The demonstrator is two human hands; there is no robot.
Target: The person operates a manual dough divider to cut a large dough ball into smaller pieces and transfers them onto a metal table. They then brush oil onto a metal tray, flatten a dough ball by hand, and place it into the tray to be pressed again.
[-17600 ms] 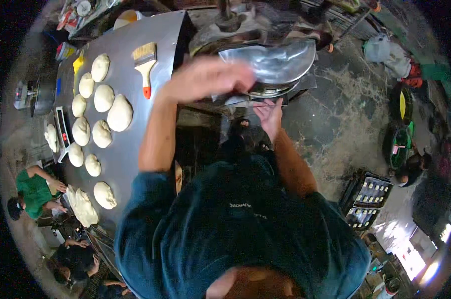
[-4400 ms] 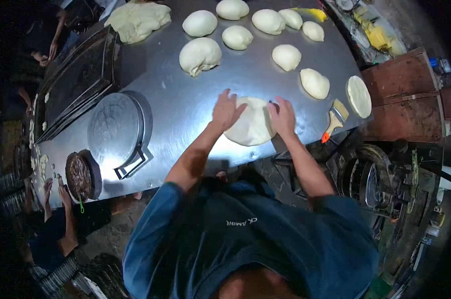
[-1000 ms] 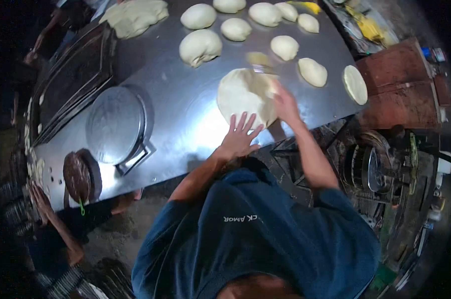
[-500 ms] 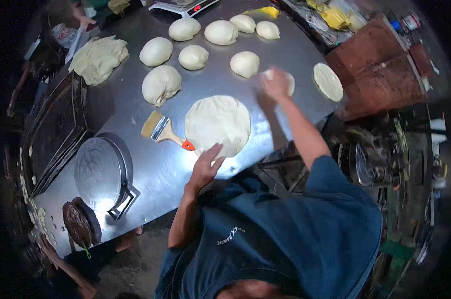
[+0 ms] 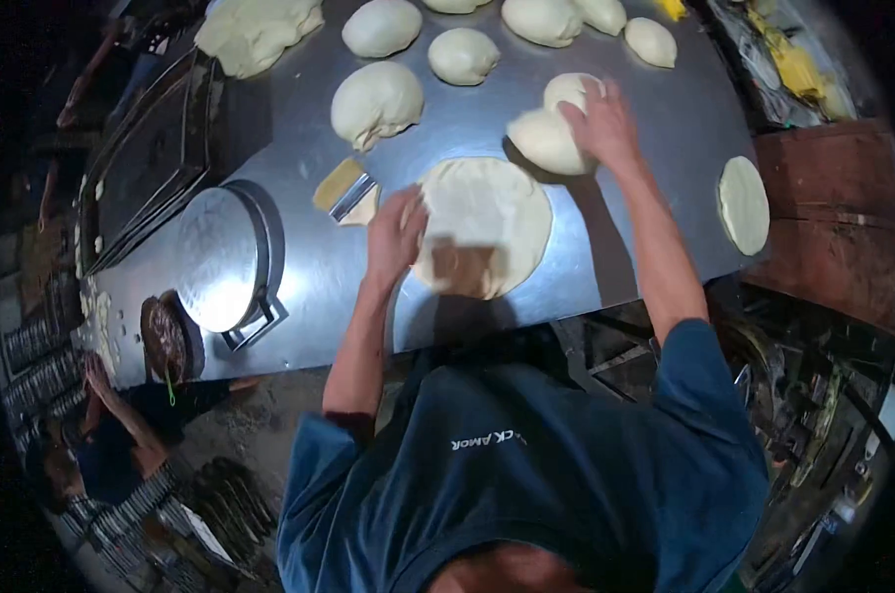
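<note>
Dough ball [image 5: 551, 133] sits on the steel bench [image 5: 655, 128], just beyond the far right edge of the flattened dough round [image 5: 487, 227] and touching or nearly touching it. In the head view, the only one there is, the right hand [image 5: 600, 124] lies over the ball's right side, fingers curled down onto it, so the grip is closed on the ball; how firmly it squeezes cannot be told. The ball lies straight ahead of that hand's forearm, away from the person, with the round between the ball and the bench's near edge.

The left hand [image 5: 393, 242] is at the round's left rim, fingers bent and touching the dough; whether it pinches the edge or only presses on it cannot be told. A brush [image 5: 346, 193] lies just left of this hand, its bristle end pointing away toward a large dough lump [image 5: 376, 99].

The right hand is plainly the nearer one to the ball; the left is separated from it by the width of the round. Further dough balls [image 5: 462, 54] stand in rows beyond, and one small flattened disc [image 5: 744, 203] lies apart near the bench's right edge. A round metal pan [image 5: 218, 257] rests well to the left.

At the lower left another person's hand [image 5: 96, 371] reaches toward the bench's near edge.
</note>
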